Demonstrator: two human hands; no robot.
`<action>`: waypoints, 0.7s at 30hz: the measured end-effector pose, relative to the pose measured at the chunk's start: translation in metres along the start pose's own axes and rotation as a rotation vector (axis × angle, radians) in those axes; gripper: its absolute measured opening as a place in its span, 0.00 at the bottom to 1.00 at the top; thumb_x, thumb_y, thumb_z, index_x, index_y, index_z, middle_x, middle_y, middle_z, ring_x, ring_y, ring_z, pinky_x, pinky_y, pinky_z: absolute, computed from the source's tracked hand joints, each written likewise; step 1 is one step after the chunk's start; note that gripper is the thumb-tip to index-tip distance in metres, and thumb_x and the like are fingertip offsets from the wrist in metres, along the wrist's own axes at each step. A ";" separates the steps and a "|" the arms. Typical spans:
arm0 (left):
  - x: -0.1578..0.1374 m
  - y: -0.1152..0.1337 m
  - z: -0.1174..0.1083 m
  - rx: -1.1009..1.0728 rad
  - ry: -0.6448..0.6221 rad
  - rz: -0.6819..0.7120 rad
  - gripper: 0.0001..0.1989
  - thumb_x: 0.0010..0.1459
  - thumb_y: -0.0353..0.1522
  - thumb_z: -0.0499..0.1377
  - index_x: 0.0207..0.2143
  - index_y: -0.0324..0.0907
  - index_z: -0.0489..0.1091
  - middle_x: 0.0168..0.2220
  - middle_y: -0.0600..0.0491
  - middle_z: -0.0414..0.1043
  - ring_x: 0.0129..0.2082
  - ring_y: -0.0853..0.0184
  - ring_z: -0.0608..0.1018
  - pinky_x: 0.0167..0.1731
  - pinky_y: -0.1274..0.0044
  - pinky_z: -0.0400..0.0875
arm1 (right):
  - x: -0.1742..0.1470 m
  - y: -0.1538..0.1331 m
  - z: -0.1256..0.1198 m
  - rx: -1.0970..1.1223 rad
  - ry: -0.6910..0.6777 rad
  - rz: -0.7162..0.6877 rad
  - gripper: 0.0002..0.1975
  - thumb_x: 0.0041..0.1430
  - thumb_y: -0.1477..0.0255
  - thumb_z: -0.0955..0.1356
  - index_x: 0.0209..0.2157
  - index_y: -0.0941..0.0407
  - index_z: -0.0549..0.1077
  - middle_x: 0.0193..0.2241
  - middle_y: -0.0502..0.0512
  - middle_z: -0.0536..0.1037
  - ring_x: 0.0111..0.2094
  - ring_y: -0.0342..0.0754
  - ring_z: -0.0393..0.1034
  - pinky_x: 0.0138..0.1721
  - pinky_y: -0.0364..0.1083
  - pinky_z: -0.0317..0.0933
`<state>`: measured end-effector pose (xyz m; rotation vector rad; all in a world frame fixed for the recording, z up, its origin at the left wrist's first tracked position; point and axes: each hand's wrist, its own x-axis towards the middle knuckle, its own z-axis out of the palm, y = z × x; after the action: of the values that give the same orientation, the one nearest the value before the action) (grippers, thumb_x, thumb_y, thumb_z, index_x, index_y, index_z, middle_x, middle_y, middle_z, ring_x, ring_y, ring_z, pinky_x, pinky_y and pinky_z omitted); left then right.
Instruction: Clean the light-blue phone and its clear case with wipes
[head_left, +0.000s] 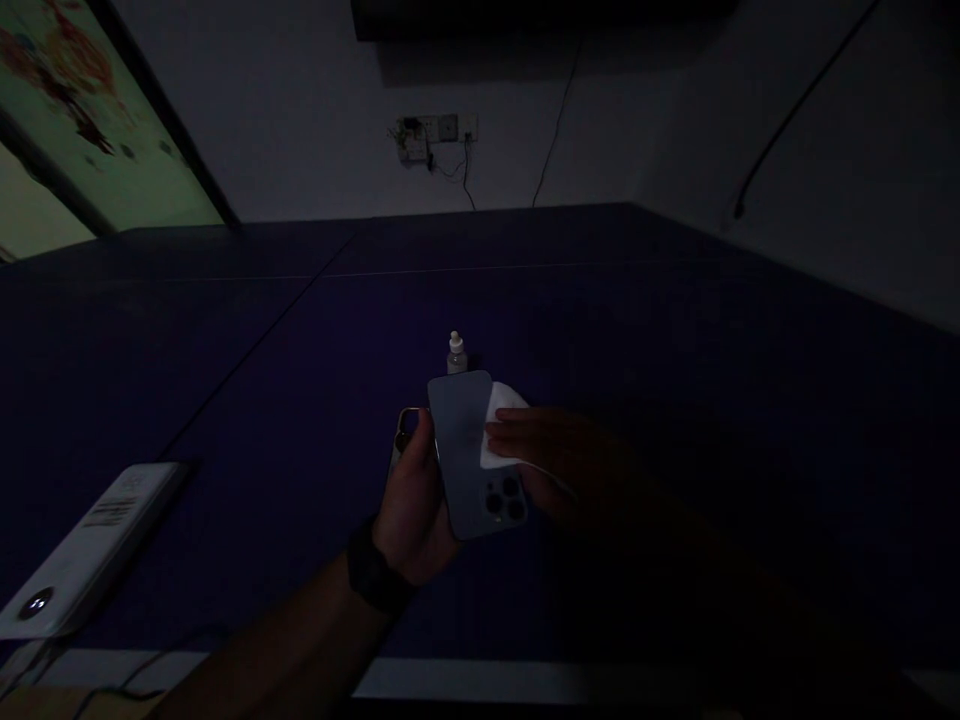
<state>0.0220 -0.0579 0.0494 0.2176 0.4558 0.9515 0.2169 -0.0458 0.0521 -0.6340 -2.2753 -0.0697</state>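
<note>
- A smooth, round-cornered phone (460, 445) is held above the purple surface (300, 390) in the grip of the left hand (414, 515).
- A white cloth (491, 457) is held against it by the shadowed right hand (559, 450).
- Print on a white slab (90, 560) cannot be read.
- A phone case (399, 440) and a bottle (457, 360) are partly hidden.

The smartphone (459, 430) hides the base of the dropper bottle (457, 358) and, with the left hand (411, 525), most of the phone case (406, 418); the white cloth (498, 403) covers part of the phone's long side, and the right forearm sinks into shadow. Near the tabletop's (300, 380) front edge, the white slab-shaped device (82, 560) bears print too small to read. Beyond the far edge, the picture's top cuts off the black wall panel (547, 18).
</note>
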 end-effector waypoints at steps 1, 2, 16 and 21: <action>0.000 0.000 0.000 0.007 0.007 -0.019 0.31 0.69 0.50 0.49 0.58 0.35 0.69 0.40 0.45 0.78 0.40 0.62 0.80 0.47 0.71 0.72 | 0.000 0.001 0.001 -0.034 0.010 0.015 0.16 0.67 0.79 0.63 0.53 0.57 0.74 0.51 0.60 0.81 0.57 0.51 0.74 0.55 0.54 0.72; 0.000 0.000 -0.001 0.012 0.019 -0.028 0.31 0.69 0.50 0.49 0.58 0.35 0.69 0.40 0.45 0.79 0.40 0.62 0.81 0.45 0.71 0.73 | 0.001 0.000 0.002 -0.063 0.015 0.016 0.16 0.67 0.79 0.63 0.53 0.57 0.73 0.51 0.60 0.81 0.57 0.51 0.74 0.56 0.54 0.72; 0.004 0.012 -0.005 0.034 0.119 0.078 0.31 0.70 0.49 0.42 0.47 0.35 0.75 0.31 0.47 0.76 0.27 0.65 0.76 0.31 0.75 0.71 | 0.006 -0.012 0.016 -0.195 -0.067 -0.125 0.14 0.65 0.79 0.64 0.48 0.59 0.78 0.48 0.59 0.83 0.52 0.50 0.76 0.56 0.51 0.70; 0.004 0.011 -0.014 0.021 0.077 -0.013 0.33 0.67 0.52 0.46 0.52 0.34 0.73 0.28 0.49 0.73 0.21 0.68 0.70 0.25 0.76 0.67 | 0.006 -0.016 0.018 -0.054 -0.083 -0.233 0.14 0.68 0.77 0.62 0.46 0.59 0.78 0.47 0.54 0.84 0.50 0.47 0.78 0.58 0.48 0.70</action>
<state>0.0090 -0.0486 0.0400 0.1968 0.5377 0.9454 0.1939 -0.0526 0.0459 -0.4032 -2.4265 -0.2223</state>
